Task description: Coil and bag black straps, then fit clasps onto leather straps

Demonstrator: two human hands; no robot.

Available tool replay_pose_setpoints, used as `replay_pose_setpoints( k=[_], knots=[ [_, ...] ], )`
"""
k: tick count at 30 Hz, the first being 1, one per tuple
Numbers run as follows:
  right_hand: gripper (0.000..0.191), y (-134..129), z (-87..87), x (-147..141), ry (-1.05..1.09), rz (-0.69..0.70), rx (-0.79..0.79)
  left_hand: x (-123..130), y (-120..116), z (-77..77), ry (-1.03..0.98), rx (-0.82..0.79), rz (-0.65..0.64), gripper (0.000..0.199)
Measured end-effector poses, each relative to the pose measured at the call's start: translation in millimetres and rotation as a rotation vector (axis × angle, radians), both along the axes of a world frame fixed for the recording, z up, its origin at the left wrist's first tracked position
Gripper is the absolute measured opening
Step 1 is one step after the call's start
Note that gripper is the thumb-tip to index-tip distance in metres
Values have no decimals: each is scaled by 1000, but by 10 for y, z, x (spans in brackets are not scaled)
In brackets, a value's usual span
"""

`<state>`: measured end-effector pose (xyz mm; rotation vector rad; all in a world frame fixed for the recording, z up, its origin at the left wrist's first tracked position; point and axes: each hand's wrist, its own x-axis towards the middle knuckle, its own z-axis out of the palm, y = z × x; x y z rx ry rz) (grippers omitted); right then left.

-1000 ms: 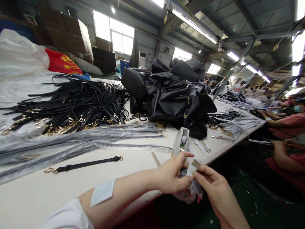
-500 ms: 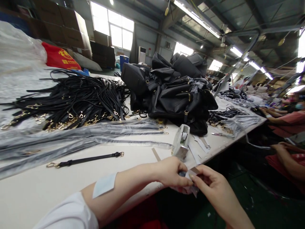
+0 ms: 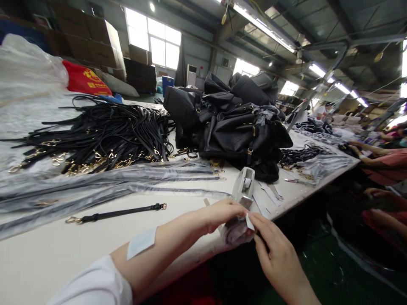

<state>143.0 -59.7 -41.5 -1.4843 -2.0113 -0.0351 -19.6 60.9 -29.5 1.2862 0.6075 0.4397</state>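
At the table's front edge my left hand is closed over a rolled bundle in cloudy plastic. What lies inside the roll is hard to make out. My right hand pinches a small white slip against the roll's right side, close to the left fingertips. Just beyond both hands stands a grey tape dispenser. Left of my forearm, a short black strap with a gold clasp and buckle lies on the white table. A pale blue patch sits on my left forearm.
Long plastic-sleeved straps stretch across the table. Behind them are a heap of black straps with gold clasps and a pile of black bags. Paper strips lie right of the dispenser. Another person's arm is at far right.
The rolled bundle has come up into fuller view at the table edge. My right hand has shifted slightly left and down, and the slip has turned against the roll.
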Motion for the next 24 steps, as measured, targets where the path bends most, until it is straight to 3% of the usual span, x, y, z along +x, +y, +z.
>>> replay_pose_setpoints(
  k=[3,6,8,11,17,20,24],
  knots=[
    [48,-20,-17,-30,99,5,11,-21,15,57,-6,19,37,33],
    [27,62,-20,47,365,-46,-12,-64,1,118,17,157,18,38],
    [23,223,-28,164,529,-200,-15,-89,-13,157,3,202,11,39],
    [33,588,-54,344,603,-397,-28,-111,-33,205,-20,187,-20,39],
    [37,1170,-201,372,692,-356,-167,-116,-53,238,-18,189,5,32],
    [40,1199,-286,319,810,-349,-198,-115,-67,258,-12,182,-1,30],
    [43,990,-383,278,933,-423,-162,-112,-99,298,19,135,-22,30]
  ],
)
